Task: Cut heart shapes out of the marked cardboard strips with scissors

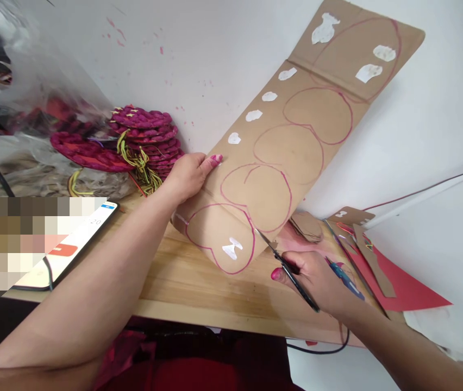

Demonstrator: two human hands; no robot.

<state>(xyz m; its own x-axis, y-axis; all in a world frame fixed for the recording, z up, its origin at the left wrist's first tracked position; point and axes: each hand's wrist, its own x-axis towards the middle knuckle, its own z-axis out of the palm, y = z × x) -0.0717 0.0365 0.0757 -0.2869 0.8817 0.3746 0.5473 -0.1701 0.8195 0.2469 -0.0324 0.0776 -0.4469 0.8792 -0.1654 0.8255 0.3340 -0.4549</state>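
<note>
**Scissors (294, 278) meet the lower edge of a marked cardboard (272, 149)**

Farthest left of the cardboard lie crumpled clear plastic bags (31, 70). Below them, also left of the cardboard, a lit phone (88, 239) rests at a slant, partly covered by a blurred patch. Nearer the cardboard, just beyond its left edge, stands a stack of braided magenta coils (150, 136), with yellow-green cords (136, 160) hanging over the front.

The left hand (191, 174) grasps the cardboard by its left edge, toward the lower end, thumb flat on the face; the other fingers are partly hidden.

The cardboard itself is held tilted above the wooden table (199, 296), its top end leaning away to the upper right. It is creased near both ends and carries a row of rounded, heart-like magenta outlines, plus torn white patches, several along its left edge.

At the cardboard's lower right edge, the right hand (311, 269) grips the black scissors, fingers around the handles; the tips lie over the cardboard between the two lowest outlines. How far the blades are parted is hard to tell.

Right of the cardboard's lower end lie a blue tool (343, 277), then a red sheet (406, 285) with a brown strip (374, 260) on it.
</note>
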